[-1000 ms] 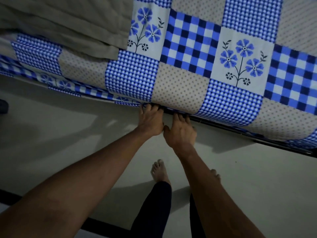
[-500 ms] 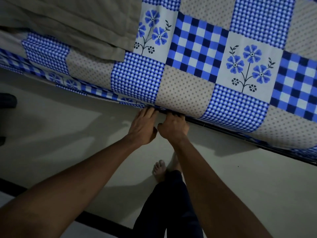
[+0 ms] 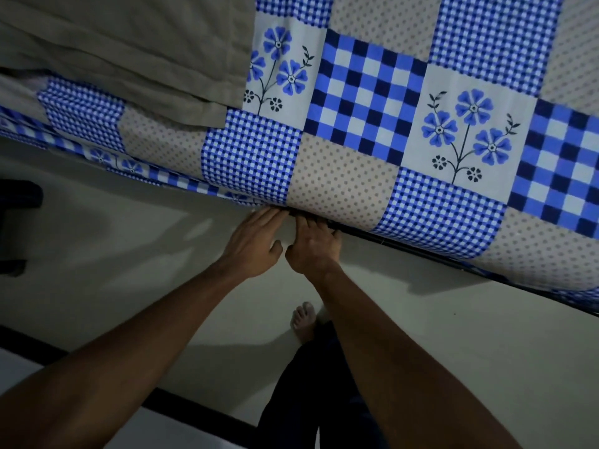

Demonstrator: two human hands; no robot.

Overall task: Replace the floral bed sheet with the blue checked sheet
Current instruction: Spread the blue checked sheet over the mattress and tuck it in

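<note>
Since the blue checked sheet point(image 3: 343, 186) looks soft and limp, grip its near hem, where the left hand point(image 3: 256, 243) presses flat and the right hand point(image 3: 312, 246) curls round it.

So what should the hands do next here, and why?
Probably push the sheet edge deeper in above the dark frame. The left hand and right hand both meet that lower edge, fingers pointing in under it, so the tuck looks unfinished.
</note>
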